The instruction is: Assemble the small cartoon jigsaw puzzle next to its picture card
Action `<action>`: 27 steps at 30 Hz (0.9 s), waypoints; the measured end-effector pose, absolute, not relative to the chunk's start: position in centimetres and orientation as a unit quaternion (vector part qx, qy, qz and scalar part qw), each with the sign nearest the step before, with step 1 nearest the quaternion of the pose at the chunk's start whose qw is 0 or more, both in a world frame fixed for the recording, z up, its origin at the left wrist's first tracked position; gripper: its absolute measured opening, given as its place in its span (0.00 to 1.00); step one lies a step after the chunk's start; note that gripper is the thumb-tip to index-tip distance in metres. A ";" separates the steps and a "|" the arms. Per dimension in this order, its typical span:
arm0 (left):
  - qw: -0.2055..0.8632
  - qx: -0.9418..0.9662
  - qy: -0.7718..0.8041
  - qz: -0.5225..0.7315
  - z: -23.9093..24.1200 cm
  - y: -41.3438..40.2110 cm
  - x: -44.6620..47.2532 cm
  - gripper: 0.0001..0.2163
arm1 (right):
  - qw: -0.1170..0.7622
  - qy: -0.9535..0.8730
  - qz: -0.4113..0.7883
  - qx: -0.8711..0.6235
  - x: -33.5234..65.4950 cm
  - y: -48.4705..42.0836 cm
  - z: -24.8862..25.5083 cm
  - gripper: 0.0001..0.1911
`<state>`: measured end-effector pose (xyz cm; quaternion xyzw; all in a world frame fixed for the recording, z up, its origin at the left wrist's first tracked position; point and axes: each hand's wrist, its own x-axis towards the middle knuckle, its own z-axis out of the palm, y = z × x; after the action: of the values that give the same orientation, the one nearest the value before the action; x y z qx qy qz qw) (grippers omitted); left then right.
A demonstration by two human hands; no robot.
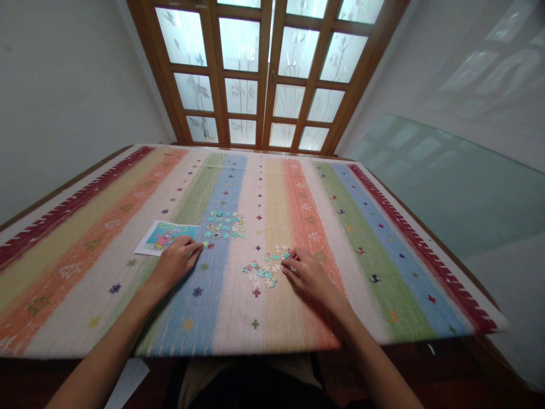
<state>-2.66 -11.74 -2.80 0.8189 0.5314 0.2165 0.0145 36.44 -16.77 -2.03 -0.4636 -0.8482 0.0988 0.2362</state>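
Observation:
My left hand [179, 260] lies partly over a picture card [153, 236] with a pink starfish cartoon figure. Its fingers are closed together, and the tips meet a small jigsaw piece [205, 244] beside a red one. Above it, spaced-out jigsaw pieces [225, 224], mostly turquoise, lie face up in rough rows. On the right, my right hand [307, 275] has thumb and forefinger pinched at the edge of a loose heap of jigsaw pieces [261, 272], seemingly on one piece. That heap mixes turquoise, pink and pale pieces; the fingers hide part of it.
A striped, patterned tablecloth [255, 187] covers the large table. Behind stand wooden doors [264, 74] with frosted panes. A glass panel [451, 187] leans by the right wall. White paper [128, 383] shows below the table's front edge at left.

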 end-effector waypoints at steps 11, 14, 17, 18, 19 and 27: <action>0.111 0.820 0.472 0.304 -0.6 -13.8 1.8 0.11 | 0.322 -0.815 0.170 -0.451 35.1 -17.1 -0.7 0.13; 0.180 0.836 0.407 0.322 0.0 -15.6 5.2 0.09 | 0.366 -0.782 0.253 -0.437 33.7 -17.6 0.1 0.11; 0.233 0.841 0.361 0.330 0.4 -17.1 8.1 0.08 | 0.394 -0.760 0.295 -0.425 32.4 -18.1 0.5 0.11; 0.248 0.840 0.351 0.332 0.5 -17.4 8.8 0.08 | 0.398 -0.757 0.302 -0.421 32.1 -18.2 0.5 0.11; 0.259 0.838 0.345 0.335 0.5 -17.6 9.4 0.07 | 0.399 -0.757 0.306 -0.418 31.9 -18.3 0.6 0.11; 0.270 0.824 0.370 0.334 0.6 -16.8 9.2 0.09 | 0.409 -0.744 0.290 -0.442 32.0 -18.8 -0.2 0.11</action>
<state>9.18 -16.76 0.62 0.8239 0.3702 0.3335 0.2700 31.97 -18.82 -0.18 -0.4418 -0.7441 0.2897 0.4088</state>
